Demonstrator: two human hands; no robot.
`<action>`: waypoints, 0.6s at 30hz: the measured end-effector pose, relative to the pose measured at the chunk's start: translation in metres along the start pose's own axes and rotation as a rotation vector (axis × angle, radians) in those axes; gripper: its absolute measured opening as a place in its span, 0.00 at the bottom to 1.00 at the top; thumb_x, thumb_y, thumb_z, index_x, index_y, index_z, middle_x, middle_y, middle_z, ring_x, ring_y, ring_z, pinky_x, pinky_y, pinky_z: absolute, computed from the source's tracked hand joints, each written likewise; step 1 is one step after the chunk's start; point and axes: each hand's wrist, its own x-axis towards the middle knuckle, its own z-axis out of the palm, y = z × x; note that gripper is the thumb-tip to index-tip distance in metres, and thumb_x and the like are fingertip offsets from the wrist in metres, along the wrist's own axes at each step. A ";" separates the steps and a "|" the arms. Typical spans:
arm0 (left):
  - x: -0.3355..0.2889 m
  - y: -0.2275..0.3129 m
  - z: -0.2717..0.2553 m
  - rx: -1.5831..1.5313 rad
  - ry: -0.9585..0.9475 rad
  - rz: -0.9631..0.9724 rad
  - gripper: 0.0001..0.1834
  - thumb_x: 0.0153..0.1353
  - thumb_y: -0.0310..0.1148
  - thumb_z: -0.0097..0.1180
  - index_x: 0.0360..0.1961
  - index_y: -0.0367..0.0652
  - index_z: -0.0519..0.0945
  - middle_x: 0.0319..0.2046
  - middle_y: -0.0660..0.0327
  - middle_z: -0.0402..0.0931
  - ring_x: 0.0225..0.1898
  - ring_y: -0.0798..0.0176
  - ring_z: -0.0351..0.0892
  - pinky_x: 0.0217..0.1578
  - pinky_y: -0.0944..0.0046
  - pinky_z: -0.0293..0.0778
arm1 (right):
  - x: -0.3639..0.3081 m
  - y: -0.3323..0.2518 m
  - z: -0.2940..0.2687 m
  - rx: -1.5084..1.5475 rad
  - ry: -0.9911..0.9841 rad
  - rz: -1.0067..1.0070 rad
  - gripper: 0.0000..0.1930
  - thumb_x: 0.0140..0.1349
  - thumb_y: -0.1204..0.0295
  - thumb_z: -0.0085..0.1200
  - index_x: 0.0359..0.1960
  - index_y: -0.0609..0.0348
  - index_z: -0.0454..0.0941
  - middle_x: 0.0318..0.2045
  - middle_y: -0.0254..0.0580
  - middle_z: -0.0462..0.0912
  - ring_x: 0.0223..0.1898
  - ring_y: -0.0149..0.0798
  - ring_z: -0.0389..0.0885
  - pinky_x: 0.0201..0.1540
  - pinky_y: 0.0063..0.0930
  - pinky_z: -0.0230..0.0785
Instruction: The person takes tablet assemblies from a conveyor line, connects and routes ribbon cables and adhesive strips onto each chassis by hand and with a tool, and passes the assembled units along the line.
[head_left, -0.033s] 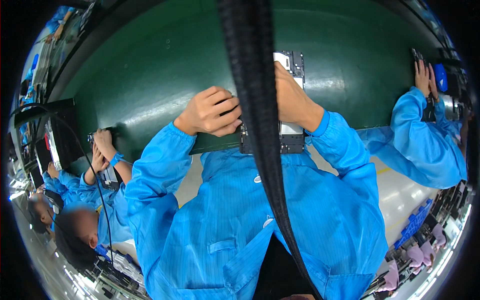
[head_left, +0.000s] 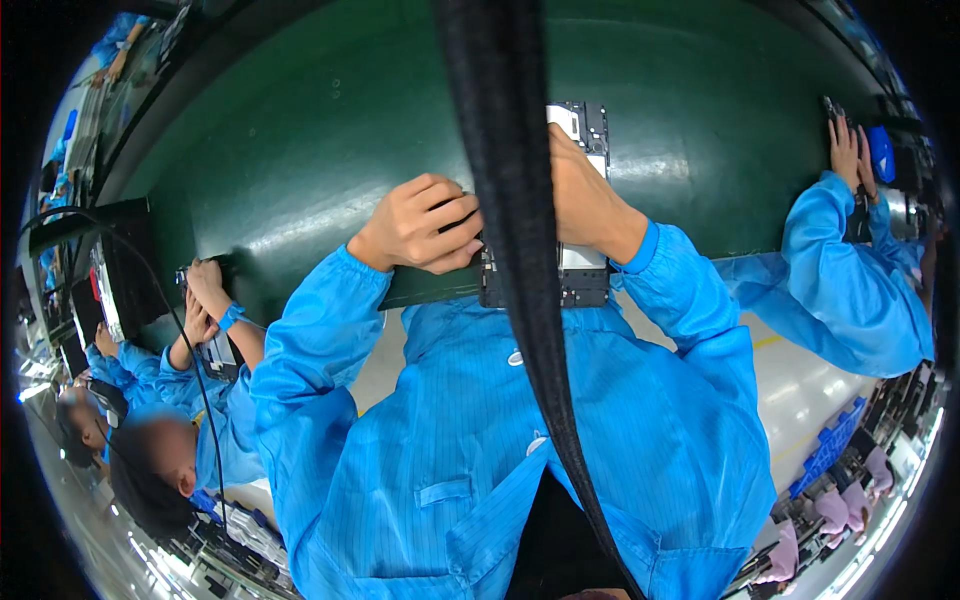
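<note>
An opened, tablet-like electronic device [head_left: 583,292] with a black frame and silver-white panels lies at the near edge of the green table, in front of my body. At its left side my left hand [head_left: 425,225] is closed, fingers curled inward; whatever they pinch, if anything, is hidden. My right hand [head_left: 590,200] reaches across the device's right half, its back turned up. A black strap [head_left: 512,200] hangs down the middle of the view and covers the right fingers and much of the device.
The green table [head_left: 320,150] stretches away on both sides. On the left, a co-worker's hands [head_left: 205,290] work at a dark device near a black cable [head_left: 165,275]. At the right, another person's hands [head_left: 848,155] rest by a blue object [head_left: 880,155].
</note>
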 end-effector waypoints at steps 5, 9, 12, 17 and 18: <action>-0.003 0.004 0.000 0.060 -0.003 -0.003 0.15 0.62 0.37 0.67 0.44 0.39 0.93 0.43 0.55 0.89 0.39 0.53 0.87 0.44 0.53 0.85 | -0.002 0.002 0.002 0.013 0.003 0.001 0.05 0.70 0.75 0.66 0.45 0.54 0.88 0.38 0.34 0.86 0.46 0.45 0.79 0.51 0.42 0.69; -0.007 0.001 0.003 0.075 -0.015 -0.023 0.14 0.63 0.37 0.66 0.44 0.39 0.93 0.43 0.55 0.89 0.39 0.54 0.87 0.44 0.54 0.86 | -0.002 0.002 0.002 -0.014 -0.015 0.008 0.06 0.70 0.74 0.67 0.46 0.54 0.88 0.39 0.34 0.87 0.46 0.44 0.79 0.52 0.42 0.69; -0.007 0.000 0.005 0.058 -0.022 -0.028 0.14 0.64 0.37 0.66 0.43 0.39 0.92 0.43 0.54 0.89 0.40 0.54 0.87 0.45 0.54 0.86 | -0.001 0.003 0.002 -0.015 -0.029 0.008 0.06 0.70 0.73 0.67 0.46 0.54 0.88 0.40 0.35 0.87 0.47 0.44 0.79 0.52 0.42 0.69; -0.002 0.000 0.001 0.046 -0.020 -0.016 0.14 0.63 0.37 0.67 0.43 0.38 0.92 0.43 0.54 0.89 0.39 0.54 0.88 0.44 0.54 0.86 | 0.000 0.001 0.000 0.004 -0.008 -0.003 0.06 0.70 0.73 0.67 0.46 0.55 0.88 0.40 0.35 0.87 0.47 0.44 0.79 0.52 0.41 0.69; -0.002 0.000 0.001 0.046 -0.020 -0.016 0.14 0.63 0.37 0.67 0.43 0.38 0.92 0.43 0.54 0.89 0.39 0.54 0.88 0.44 0.54 0.86 | 0.000 0.001 -0.001 0.001 -0.009 0.000 0.06 0.71 0.73 0.67 0.46 0.55 0.88 0.40 0.35 0.87 0.47 0.44 0.79 0.52 0.41 0.69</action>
